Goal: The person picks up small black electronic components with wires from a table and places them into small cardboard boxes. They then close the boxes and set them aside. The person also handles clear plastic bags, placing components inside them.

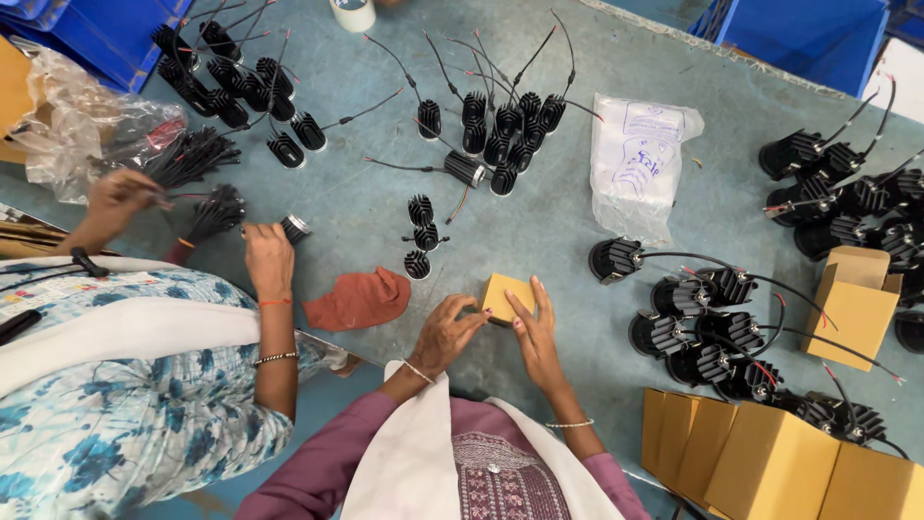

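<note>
Folding a small cardboard box (506, 297) at frame center, left hand (445, 332) & right hand (535, 332) both gripped it; finished boxes (770, 457) sat lower right, many black lamps (703, 332) unboxed.

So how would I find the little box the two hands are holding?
Look at the grey-blue table and go to its near edge, in the middle. There the left hand and right hand pinch a small tan cardboard box between them. It is much smaller than the stacked boxes at right, and lies beside a rust-red cloth.
</note>
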